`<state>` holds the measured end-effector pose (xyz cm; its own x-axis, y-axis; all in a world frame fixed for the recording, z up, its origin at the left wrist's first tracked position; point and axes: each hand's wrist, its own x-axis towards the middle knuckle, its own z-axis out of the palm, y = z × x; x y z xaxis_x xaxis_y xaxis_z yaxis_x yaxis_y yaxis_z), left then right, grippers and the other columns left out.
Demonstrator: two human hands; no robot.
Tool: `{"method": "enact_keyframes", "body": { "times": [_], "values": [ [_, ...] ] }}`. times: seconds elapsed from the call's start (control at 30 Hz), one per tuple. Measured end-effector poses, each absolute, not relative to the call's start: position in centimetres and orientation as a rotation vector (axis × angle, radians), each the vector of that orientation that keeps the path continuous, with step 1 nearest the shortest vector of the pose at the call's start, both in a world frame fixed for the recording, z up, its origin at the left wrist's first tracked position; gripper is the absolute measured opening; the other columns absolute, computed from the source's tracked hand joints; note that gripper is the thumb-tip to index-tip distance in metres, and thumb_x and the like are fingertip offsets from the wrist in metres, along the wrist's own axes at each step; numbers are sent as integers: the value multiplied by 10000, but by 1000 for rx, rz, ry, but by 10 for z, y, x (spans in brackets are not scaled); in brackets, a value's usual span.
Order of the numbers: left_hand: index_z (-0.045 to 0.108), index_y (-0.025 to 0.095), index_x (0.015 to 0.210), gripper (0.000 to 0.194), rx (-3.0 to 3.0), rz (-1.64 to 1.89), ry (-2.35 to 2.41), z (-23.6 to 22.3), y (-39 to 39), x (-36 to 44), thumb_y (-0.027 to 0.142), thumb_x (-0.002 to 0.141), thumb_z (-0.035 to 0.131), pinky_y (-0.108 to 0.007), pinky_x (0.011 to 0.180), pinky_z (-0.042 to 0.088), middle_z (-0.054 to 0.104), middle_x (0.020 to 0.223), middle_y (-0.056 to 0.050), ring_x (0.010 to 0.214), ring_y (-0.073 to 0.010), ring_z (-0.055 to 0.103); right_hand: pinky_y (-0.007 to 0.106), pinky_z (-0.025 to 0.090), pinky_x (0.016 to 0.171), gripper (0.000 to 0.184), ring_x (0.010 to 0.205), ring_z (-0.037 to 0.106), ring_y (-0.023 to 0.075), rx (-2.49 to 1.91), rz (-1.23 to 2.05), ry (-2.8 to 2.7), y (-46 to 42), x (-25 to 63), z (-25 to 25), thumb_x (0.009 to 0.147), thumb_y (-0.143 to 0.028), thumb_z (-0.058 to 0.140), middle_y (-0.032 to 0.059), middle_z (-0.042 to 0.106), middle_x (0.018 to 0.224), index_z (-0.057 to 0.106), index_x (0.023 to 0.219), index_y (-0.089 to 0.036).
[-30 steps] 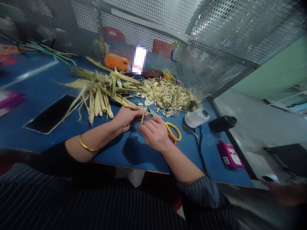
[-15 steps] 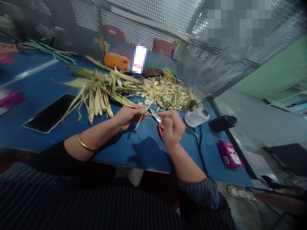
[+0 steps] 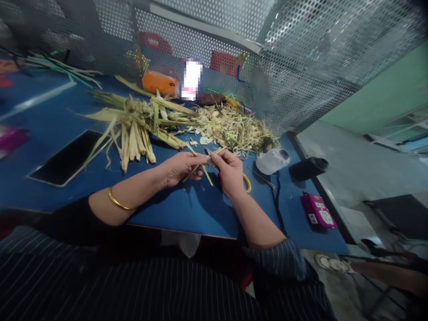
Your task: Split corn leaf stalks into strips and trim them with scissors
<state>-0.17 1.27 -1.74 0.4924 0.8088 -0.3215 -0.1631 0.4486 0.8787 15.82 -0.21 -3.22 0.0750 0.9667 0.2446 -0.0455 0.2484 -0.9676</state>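
Narrow, flat, pale yellow-green strips of plant fibre point(image 3: 207, 176), held above the blue desk point(image 3: 174, 211) on the near side of a loose heap of straw-coloured shreds point(image 3: 236, 127). Note the left hand point(image 3: 185, 167), grip pressed on the strips at their crossing, and the right hand point(image 3: 230, 171), grip narrow, apparently pinching a strip end. For sound work, keep the crossing pinned flat, draw gently and evenly, and steer loose ends clear of the steel scissors with yellow and red handles point(image 3: 248, 183), also nearward of the heap. Observe slender, slightly stiff-looking lengths, crossed at angles, with free ends splayed; exact interlacing hidden behind fingers.
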Motion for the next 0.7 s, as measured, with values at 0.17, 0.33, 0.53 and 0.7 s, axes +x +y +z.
{"method": "enact_keyframes", "body": {
  "times": [0.17,0.33,0.53,0.7],
  "values": [
    [720,144,952,339,1162,727,931,-22,11,-2,420,755,733,-155,404,312,662,755,-33,505,-56,527,256,361,614,212,610,455,100,-1026,969,-1277,-3,156,-32,782,-271,667,-32,552,620,587,601,-191],
    [734,133,835,244,1182,726,957,-18,11,-3,343,713,754,-189,411,276,576,582,-1,457,-58,442,251,342,594,224,568,406,93,-1100,937,-1174,-1,158,-35,772,-294,658,-47,498,577,556,601,-191],
    [728,136,775,223,1214,726,979,-17,11,-3,341,696,760,-214,415,227,525,542,6,439,-59,377,262,377,617,246,586,430,107,-1202,828,-1267,4,168,-36,803,-346,632,-40,491,593,541,629,-197],
    [670,126,655,297,1374,704,992,-15,7,-3,405,752,706,-228,446,219,490,518,7,449,-63,344,368,417,868,182,939,570,201,-1273,162,-1529,1,177,-22,819,-336,651,66,638,975,678,957,-221]
  ]
}}
